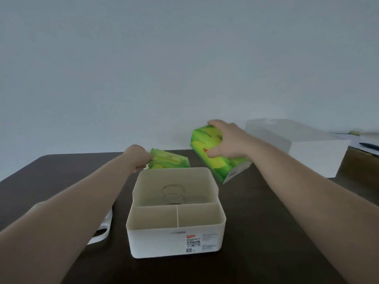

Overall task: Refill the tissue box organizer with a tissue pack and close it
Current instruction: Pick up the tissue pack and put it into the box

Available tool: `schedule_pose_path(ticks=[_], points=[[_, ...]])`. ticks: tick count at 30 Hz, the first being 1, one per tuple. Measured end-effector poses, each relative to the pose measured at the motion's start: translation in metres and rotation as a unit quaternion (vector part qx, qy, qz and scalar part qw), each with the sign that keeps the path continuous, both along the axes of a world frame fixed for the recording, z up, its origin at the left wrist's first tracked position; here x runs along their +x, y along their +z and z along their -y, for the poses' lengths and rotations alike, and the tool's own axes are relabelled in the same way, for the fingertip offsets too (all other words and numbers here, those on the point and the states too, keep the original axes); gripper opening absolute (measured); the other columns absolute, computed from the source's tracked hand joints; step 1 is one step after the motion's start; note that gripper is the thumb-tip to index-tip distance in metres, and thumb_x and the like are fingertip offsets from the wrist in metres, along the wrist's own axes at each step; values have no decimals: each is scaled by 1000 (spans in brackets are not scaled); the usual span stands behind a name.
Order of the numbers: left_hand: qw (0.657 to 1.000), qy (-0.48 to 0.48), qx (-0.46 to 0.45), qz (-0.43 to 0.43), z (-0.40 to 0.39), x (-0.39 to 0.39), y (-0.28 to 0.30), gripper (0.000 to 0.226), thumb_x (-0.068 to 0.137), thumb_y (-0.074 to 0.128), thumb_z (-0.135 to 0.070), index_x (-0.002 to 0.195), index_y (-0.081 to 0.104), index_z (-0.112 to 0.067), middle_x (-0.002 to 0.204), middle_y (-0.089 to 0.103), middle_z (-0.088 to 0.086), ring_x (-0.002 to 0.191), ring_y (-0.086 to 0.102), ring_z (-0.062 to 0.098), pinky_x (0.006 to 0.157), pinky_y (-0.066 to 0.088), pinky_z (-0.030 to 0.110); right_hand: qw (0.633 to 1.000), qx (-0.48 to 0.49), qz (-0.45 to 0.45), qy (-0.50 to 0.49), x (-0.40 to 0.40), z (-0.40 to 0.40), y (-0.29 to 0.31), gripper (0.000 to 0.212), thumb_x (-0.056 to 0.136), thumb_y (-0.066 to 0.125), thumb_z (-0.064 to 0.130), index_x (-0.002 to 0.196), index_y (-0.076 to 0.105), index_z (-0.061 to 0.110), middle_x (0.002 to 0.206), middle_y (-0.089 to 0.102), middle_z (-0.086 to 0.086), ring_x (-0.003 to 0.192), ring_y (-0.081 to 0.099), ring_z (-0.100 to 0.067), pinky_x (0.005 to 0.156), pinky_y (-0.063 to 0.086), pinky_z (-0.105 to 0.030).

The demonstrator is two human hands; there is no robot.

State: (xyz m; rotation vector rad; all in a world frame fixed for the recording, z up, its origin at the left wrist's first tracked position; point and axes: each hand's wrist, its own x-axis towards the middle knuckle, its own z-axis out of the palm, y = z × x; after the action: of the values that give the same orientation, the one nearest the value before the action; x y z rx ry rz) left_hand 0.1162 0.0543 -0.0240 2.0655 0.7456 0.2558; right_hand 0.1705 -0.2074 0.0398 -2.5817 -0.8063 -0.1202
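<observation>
The right hand [227, 140] is gripping a green plastic tissue pack [213, 158], tilted beyond the open white plastic organizer [176, 238]; the left hand [137, 156] is pinching a second green pack [170, 160]. Next: lowering one onto the metal spring [173, 194].

I see the organizer [176, 214] low in the centre of the frame on the surface [256, 212], a spring [173, 194] in its rear compartment. One tissue pack [171, 159] lies just behind it; another [213, 152] sits upper right. The lid [101, 230] lies left.
</observation>
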Motion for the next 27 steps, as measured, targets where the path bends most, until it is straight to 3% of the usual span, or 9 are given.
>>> schedule_pose_path(ticks=[2,4,8,11,14,17,20,22,27], points=[[1000,-9,1,-25,-4,0,-8,15,89,63,-14,94,62,-1,82,59,14,67,55,26,58,45,29,998,-1,33,48,-11,-10,8,103,60,74,44,148,20,44,148,34,-10,132,41,-35,106,41,-47],[999,-13,15,-44,-7,-2,-15,23,87,65,-18,100,64,1,82,58,15,67,53,26,56,43,31,992,-2,37,119,-22,-19,14,103,64,78,39,148,20,44,150,32,-7,134,39,-29,109,39,-45],[997,-18,44,-60,-5,-9,-14,18,85,65,-20,84,61,-2,64,52,9,54,43,21,51,36,28,967,-61,18,246,-41,-35,12,97,75,80,24,150,21,41,154,29,3,137,34,-14,104,32,-23],[998,-2,36,-56,-14,-17,-11,19,83,57,-13,66,50,-7,53,46,9,47,35,20,48,27,24,951,-111,0,288,-46,-48,3,95,75,79,22,149,23,42,150,33,6,133,37,-12,103,35,-24],[999,17,1,-44,-24,-25,-8,11,86,54,-13,82,56,-3,65,56,12,49,44,20,50,31,23,935,-167,-2,313,-49,-57,-7,94,75,79,23,149,24,42,141,38,5,123,40,-10,101,39,-28],[998,6,8,-64,-27,-37,-8,14,94,50,-13,83,54,-6,66,55,8,50,45,17,46,31,21,923,-205,0,325,-52,-61,-14,95,75,79,26,148,22,44,138,37,7,115,35,-5,96,37,-28],[997,-10,10,-77,-29,-51,-10,16,96,47,-11,82,51,-6,67,52,8,49,40,17,46,27,21,919,-227,-6,323,-56,-61,-17,96,75,79,27,148,21,47,147,31,9,129,35,-12,104,38,-35],[998,-1,4,-70,-32,-60,-10,9,95,47,-10,89,51,-6,66,49,7,48,39,17,36,26,16,920,-236,-16,314,-60,-59,-17,96,76,79,26,149,20,45,154,26,11,139,30,-14,109,37,-37],[998,-6,1,-65,-35,-90,0,6,96,46,-9,90,45,-7,67,40,7,49,35,16,30,22,10,937,-220,-27,268,-70,-57,-15,88,76,78,37,147,27,44,153,33,17,138,34,-12,109,37,-37]])
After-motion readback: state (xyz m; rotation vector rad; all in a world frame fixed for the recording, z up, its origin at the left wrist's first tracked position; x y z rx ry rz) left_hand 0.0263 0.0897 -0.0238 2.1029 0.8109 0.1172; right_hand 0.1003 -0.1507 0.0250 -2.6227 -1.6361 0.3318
